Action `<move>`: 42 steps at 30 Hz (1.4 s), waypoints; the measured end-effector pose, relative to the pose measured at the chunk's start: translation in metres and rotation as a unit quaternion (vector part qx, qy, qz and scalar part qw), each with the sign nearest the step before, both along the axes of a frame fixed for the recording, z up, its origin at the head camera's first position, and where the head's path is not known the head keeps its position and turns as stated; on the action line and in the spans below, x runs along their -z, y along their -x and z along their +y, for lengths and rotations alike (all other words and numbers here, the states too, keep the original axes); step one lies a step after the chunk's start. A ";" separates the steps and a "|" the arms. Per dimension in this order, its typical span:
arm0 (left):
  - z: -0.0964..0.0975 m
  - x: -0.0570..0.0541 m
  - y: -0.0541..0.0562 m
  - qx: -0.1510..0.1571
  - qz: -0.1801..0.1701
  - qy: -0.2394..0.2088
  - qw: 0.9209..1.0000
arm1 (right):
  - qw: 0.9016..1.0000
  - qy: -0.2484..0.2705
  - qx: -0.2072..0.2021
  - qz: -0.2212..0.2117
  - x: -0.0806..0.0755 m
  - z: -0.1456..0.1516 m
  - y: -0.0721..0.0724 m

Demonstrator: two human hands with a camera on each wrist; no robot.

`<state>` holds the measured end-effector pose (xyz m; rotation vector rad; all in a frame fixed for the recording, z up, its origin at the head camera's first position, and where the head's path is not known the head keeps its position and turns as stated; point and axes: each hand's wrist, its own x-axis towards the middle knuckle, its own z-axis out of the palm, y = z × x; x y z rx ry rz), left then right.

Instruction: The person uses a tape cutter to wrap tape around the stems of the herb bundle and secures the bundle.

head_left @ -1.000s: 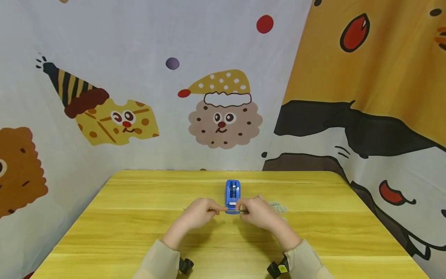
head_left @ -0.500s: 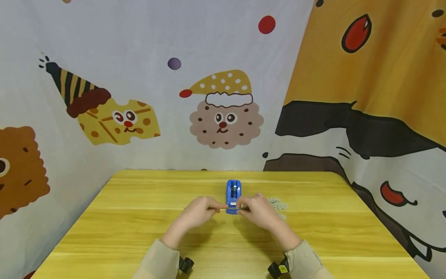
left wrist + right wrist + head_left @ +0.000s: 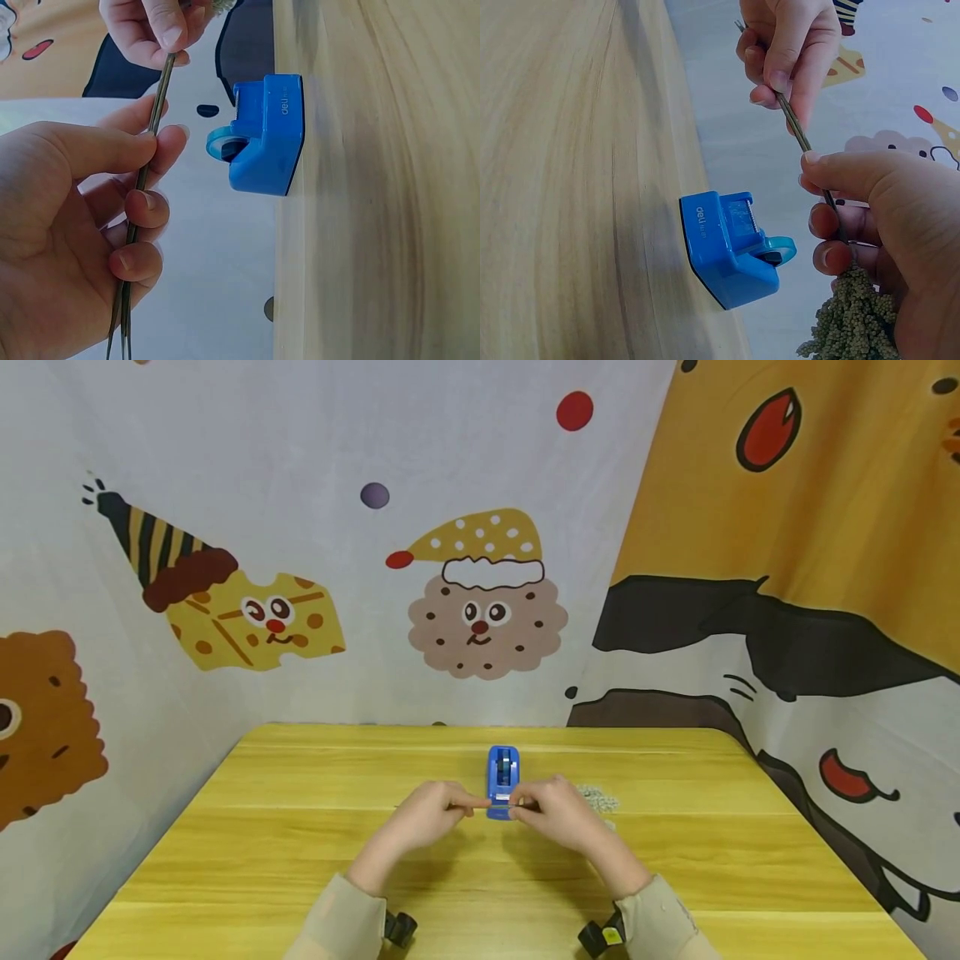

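Note:
A bunch of thin dried flower stems (image 3: 793,124) runs between both hands, with small grey-green clustered flower heads (image 3: 851,319) at its right end. My left hand (image 3: 435,812) pinches the stems between thumb and index finger, its other fingers curled round the lower part. Loose stem ends show below the palm in the left wrist view. Near the flower heads, my right hand (image 3: 551,810) grips the bunch with thumb and curled fingers. Just beyond the hands stands a blue tape dispenser (image 3: 503,771) holding a roll of tape (image 3: 781,251); its lower part lies behind the stems in the head view.
The dispenser stands on a wood-grain table (image 3: 300,860). Behind the table hangs a white cloth (image 3: 360,693) printed with cartoon food figures. Black wrist cameras sit at both sleeve cuffs.
Both hands and the stems have risen very slightly in the head view, and the right fingertips have shifted a little on the stems. The tape dispenser stays where it was on the table.

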<state>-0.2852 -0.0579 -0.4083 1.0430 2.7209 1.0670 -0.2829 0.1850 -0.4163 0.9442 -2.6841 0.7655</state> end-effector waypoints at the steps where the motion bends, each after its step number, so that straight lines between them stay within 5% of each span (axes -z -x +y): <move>1: 0.000 0.000 0.000 0.000 0.000 0.001 1.000 | 1.000 0.001 -0.002 0.000 0.000 0.000 0.000; 12: 0.001 0.000 -0.001 -0.007 0.007 0.008 1.000 | 0.999 0.008 0.000 -0.042 0.001 0.003 -0.001; 42: 0.002 0.002 -0.001 -0.010 0.012 0.011 1.000 | 0.999 0.001 0.020 -0.046 0.001 0.002 0.000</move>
